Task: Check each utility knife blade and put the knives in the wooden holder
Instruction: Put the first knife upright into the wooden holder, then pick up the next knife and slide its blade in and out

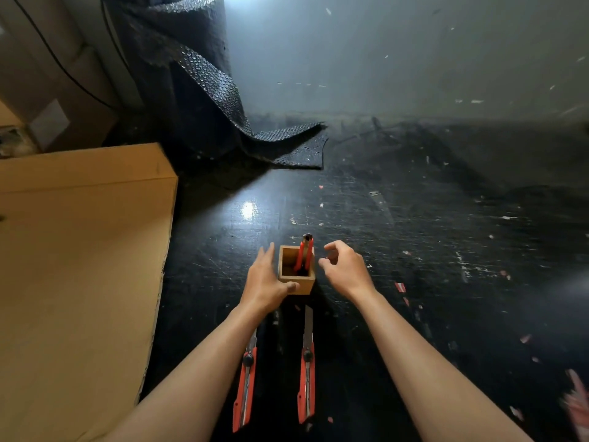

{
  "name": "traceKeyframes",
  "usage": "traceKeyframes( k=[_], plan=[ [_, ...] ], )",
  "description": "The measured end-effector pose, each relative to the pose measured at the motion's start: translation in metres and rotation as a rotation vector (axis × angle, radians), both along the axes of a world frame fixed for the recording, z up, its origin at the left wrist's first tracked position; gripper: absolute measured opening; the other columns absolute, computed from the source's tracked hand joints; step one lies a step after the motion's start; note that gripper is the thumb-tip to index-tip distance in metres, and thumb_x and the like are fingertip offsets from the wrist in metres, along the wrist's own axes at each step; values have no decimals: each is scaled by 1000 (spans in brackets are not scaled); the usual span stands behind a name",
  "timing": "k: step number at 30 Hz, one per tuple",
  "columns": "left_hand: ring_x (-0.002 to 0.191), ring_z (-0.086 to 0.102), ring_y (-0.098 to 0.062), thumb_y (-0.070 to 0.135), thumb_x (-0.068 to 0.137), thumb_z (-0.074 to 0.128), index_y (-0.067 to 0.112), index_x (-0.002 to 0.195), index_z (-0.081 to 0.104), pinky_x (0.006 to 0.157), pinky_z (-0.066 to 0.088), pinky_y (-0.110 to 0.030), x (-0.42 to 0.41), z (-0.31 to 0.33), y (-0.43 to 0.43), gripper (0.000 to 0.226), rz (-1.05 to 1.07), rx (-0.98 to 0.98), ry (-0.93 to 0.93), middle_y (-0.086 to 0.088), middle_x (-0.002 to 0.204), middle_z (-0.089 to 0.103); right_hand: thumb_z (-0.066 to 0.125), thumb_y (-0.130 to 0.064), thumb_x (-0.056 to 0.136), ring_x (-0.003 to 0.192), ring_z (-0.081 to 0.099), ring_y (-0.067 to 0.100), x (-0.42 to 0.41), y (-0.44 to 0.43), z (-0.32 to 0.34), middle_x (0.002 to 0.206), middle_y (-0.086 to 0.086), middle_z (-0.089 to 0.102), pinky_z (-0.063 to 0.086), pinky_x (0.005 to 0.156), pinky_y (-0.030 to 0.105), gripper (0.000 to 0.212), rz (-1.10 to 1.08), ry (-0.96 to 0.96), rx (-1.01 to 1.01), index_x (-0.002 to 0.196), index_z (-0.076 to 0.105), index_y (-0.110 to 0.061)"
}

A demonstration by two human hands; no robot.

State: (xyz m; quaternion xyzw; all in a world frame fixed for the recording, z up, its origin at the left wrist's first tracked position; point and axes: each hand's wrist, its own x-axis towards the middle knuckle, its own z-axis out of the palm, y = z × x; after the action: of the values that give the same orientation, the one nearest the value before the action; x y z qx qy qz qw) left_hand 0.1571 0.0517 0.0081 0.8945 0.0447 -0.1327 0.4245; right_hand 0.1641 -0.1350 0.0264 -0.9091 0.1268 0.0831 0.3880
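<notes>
A small square wooden holder (301, 286) stands on the black floor in the middle of the view. One red utility knife (304, 254) leans upright inside it, against its right wall. My left hand (264, 282) grips the holder's left side, thumb on its front face. My right hand (345, 267) hovers just right of the holder, fingers curled and apart, holding nothing. Two more red utility knives lie on the floor nearer to me with blades extended: the left one (244, 382) partly under my left forearm, the right one (306, 368) between my arms.
A large cardboard box (79, 266) fills the left side. A roll of black bubble wrap (191, 74) stands behind, its loose end trailing over the floor. The dark floor (430, 250) is scratched and littered with small scraps of paper and tape.
</notes>
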Motion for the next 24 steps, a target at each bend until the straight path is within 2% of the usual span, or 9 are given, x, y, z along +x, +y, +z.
traceKeyframes(
  k=[2,4,6,10,13,15,19,21,24],
  plan=[
    [153,24,-28,23,78,85,15,157,31,122,24,-44,-14,-2,2,96,59,37,-71,-11,165,29,64,-26,94,108,60,19,-19,-4,-5,118,2,65,53,85,35,36,-8,37,-7,129,57,-21],
    [144,41,-24,17,84,80,15,150,44,117,34,-38,-34,-2,5,75,135,27,-158,-7,154,44,65,-25,94,107,62,17,-42,-4,-11,122,3,64,51,82,30,37,-3,87,5,130,57,-21],
    [130,54,-19,12,87,75,17,143,53,111,44,-35,-57,-5,6,61,130,12,-179,-4,140,55,66,-25,94,108,63,17,-64,0,-19,122,3,65,52,84,31,39,18,151,2,132,57,-21],
    [123,62,-16,9,88,73,20,142,54,103,54,-35,-96,-21,7,59,-105,10,20,-2,133,63,66,-24,94,104,64,15,-103,8,-33,119,3,65,55,90,35,43,89,288,-22,135,55,-21],
    [127,60,-16,8,90,70,19,145,51,104,52,-33,-116,-34,8,59,-198,27,195,-2,137,62,67,-23,93,103,63,13,-128,12,-44,126,3,63,55,87,32,48,113,363,-11,138,52,-22],
    [128,59,-17,7,90,70,18,145,50,105,51,-31,-127,-41,7,59,-227,32,270,-3,137,63,67,-22,92,96,63,8,-143,15,-51,122,1,64,56,83,30,50,109,411,6,139,51,-23],
    [125,62,-19,0,92,65,15,142,53,103,54,-36,-141,-50,0,54,-202,-64,389,-4,133,65,64,-17,95,83,69,9,-167,20,-56,100,-2,67,59,72,27,45,99,440,65,138,52,-21],
    [118,66,-17,-1,91,66,16,135,59,101,56,-40,-148,-50,-6,48,-158,-156,434,-1,124,69,63,-16,96,79,72,11,-175,22,-54,94,-1,69,59,66,26,38,84,456,145,133,54,-20],
    [106,71,-15,0,90,68,20,125,66,95,59,-43,-156,-49,-10,40,-67,-283,474,4,112,72,65,-16,95,80,74,10,-185,24,-51,94,0,72,64,72,31,30,29,441,256,122,58,-24]
  ],
)
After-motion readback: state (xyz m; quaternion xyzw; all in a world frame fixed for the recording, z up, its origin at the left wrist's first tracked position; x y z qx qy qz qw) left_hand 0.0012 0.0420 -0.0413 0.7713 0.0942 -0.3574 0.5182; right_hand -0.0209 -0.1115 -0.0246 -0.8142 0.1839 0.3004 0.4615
